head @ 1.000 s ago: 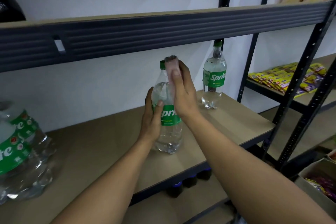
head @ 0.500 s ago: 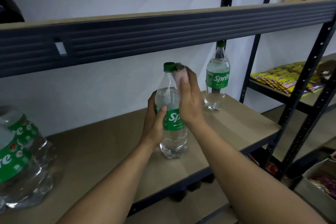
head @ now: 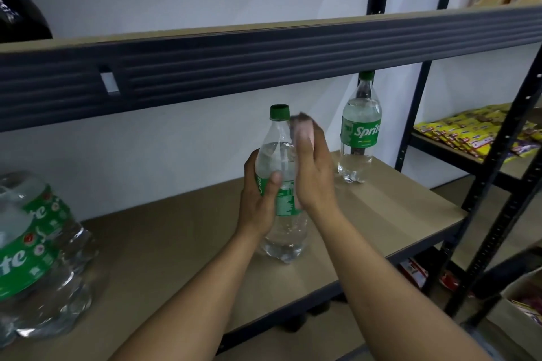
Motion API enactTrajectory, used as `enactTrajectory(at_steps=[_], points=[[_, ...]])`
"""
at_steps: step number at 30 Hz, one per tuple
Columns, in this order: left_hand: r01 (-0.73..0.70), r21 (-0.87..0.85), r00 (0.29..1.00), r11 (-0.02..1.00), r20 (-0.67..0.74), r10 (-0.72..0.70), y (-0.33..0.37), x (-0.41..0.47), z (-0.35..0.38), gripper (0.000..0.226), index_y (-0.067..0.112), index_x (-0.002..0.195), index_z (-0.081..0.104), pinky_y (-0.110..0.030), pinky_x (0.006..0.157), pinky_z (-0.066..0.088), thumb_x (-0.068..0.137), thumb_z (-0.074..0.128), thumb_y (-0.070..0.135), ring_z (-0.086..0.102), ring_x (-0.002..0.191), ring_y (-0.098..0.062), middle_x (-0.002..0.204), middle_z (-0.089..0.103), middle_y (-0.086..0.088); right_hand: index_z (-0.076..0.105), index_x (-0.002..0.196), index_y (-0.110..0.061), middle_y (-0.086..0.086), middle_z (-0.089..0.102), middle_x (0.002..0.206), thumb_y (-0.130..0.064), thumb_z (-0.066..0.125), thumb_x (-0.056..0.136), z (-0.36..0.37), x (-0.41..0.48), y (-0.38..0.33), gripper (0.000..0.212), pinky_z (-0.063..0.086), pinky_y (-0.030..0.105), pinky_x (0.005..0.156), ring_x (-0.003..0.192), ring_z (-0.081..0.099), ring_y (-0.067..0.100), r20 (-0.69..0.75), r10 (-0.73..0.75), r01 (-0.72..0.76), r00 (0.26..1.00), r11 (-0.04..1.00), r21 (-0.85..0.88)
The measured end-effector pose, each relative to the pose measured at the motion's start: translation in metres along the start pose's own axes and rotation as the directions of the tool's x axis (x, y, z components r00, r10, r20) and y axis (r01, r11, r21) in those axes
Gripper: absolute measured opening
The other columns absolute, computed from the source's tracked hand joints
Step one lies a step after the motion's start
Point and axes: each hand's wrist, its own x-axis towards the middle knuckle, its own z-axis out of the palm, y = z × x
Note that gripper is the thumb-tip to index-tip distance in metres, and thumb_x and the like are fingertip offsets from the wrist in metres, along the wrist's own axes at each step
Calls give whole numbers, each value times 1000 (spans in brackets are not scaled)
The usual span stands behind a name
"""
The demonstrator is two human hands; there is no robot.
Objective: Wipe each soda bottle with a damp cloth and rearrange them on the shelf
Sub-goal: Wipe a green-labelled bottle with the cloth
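- The left hand (head: 259, 196) grips the soda bottle (head: 275, 152) in the middle of the frame, thumb across the green label and fingers curled round the far side.
- The right hand (head: 315, 176) lies with straight fingers along the bottle's right side and presses a pink cloth (head: 302, 127) against its shoulder, just below the green cap (head: 279, 112).
- The bottle stands upright and holds clear liquid. Its base is down at the shelf board (head: 396, 214); whether it rests there or is held just above cannot be told.
- The side of its label that faces the camera carries only small print, too fine to read.
- A second bottle (head: 360, 132) stands on the same board to the right, near the back corner and apart from the hands. Its green label reads "Sprite" in white letters.
- At the left edge of the frame lies a plastic-wrapped pack of bottles (head: 38, 243) with green labels; only the letters "te" and "re" show.
- On the dark beam (head: 264, 67) of the shelf above, at upper left, sits a small white tag (head: 109, 83) with no legible writing.
- On the neighbouring rack at right lie yellow snack packets (head: 469, 133), their print blurred.
- A cardboard box (head: 519, 299) sits at the lower right.
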Motion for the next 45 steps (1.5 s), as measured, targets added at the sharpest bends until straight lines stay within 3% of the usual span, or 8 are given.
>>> enactTrajectory(at_steps=[5,10,16,21,25,28,38,45], points=[[24,24,999,999,47,-25,6,9,-5,96,45,148,40,-29,99,55,67,69,89,63,125,-5,136,61,27,45,155,-31,-9,55,150,-63,39,101,1,-17,26,63,43,13,107,135,50,-6,-28,-75,75,997,997,2],[20,-26,998,999,61,-18,3,6,-2,95,22,152,42,-47,108,50,83,55,86,61,130,-19,138,63,3,56,140,-46,-15,66,134,-75,19,104,0,-75,77,59,48,53,110,127,61,8,-4,233,-232,972,970,68],[64,-47,998,997,25,-63,0,7,-6,78,28,149,44,-46,104,53,85,67,66,65,125,-16,134,66,11,64,124,-32,-19,67,115,-59,27,109,3,-1,2,48,43,8,90,108,58,-14,-85,25,-23,996,999,26],[55,-49,998,997,11,-54,5,9,-2,92,33,144,49,-30,95,55,71,70,85,66,122,-13,132,67,14,51,151,-20,-5,58,148,-56,33,105,10,-9,17,62,43,18,109,137,53,4,-110,-129,130,986,992,-2],[73,-113,997,991,28,-70,-4,8,-4,82,15,147,47,-59,109,46,88,63,70,61,128,-30,135,65,-5,51,144,-45,-26,63,133,-63,26,109,6,-70,67,47,48,24,104,130,57,0,-65,142,-138,988,988,66],[70,-112,997,991,37,-67,-2,10,-7,75,13,147,47,-50,103,51,88,62,56,63,125,-25,132,67,-3,55,137,-49,-30,65,125,-69,22,105,1,-80,73,50,48,19,98,123,60,-2,-49,198,-195,979,978,68],[54,-89,998,995,27,-52,2,10,-4,89,37,142,48,-43,98,58,71,72,84,68,120,-20,132,68,6,46,154,-25,-7,56,148,-61,40,101,5,10,2,64,38,7,103,132,49,-11,15,-179,179,984,984,-23],[14,-50,999,999,-36,-16,-5,9,0,93,29,144,49,-45,103,53,73,66,87,65,124,-19,132,67,4,45,146,-42,-36,61,131,-54,30,110,-2,-81,58,41,41,8,103,127,51,-17,31,193,-195,981,974,112]])
